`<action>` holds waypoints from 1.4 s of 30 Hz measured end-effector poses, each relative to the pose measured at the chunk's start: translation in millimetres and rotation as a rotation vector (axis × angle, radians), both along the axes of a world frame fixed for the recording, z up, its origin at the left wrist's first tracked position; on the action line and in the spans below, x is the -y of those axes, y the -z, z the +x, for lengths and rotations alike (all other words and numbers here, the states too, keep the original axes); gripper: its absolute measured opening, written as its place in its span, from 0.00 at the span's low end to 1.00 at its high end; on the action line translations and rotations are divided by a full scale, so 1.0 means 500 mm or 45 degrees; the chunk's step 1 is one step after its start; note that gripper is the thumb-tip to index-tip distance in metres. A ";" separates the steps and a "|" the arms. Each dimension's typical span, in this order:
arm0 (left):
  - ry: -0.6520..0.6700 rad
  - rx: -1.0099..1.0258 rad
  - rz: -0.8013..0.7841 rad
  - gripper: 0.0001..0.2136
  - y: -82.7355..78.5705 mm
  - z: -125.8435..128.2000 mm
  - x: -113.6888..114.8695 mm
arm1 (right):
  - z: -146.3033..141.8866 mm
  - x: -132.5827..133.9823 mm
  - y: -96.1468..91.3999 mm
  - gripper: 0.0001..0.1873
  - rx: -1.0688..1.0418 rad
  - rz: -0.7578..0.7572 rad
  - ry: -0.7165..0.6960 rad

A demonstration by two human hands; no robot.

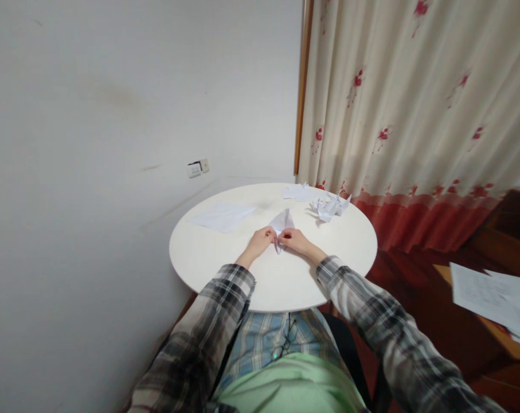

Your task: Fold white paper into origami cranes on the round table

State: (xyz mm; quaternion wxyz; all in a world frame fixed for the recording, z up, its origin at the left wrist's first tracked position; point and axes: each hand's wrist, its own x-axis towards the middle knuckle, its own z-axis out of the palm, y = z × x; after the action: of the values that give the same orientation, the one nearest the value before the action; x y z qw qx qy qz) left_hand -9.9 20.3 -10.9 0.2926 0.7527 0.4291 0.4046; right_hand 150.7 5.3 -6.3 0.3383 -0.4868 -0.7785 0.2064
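A small folded white paper [284,220] stands over the middle of the round white table, its pointed flap turned away from me. My left hand [263,238] pinches its left side, thumb and fingers pressed together. From the other side my right hand [294,240] grips the paper with bent fingers, close against the left. A narrow tip of the paper sticks out below, between the two hands. My fingertips partly cover the folds, so their exact shape is hidden.
Flat white sheets [223,217] lie on the table [281,287] at the back left. Several folded paper pieces [329,206] are heaped at the right, near another sheet [296,191]. A wall borders the left; a curtain [397,115] hangs behind. Papers [487,292] rest on wooden furniture at right.
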 end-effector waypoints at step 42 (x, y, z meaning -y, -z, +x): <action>0.137 0.043 -0.064 0.07 0.008 -0.001 -0.001 | 0.005 0.007 -0.014 0.08 -0.268 -0.247 -0.135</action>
State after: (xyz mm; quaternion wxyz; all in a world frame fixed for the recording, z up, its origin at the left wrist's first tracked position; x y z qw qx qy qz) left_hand -10.3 20.6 -14.9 0.3399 0.7602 0.3931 0.3900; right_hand 153.1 1.6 0.5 0.3581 -0.4510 -0.7397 0.3482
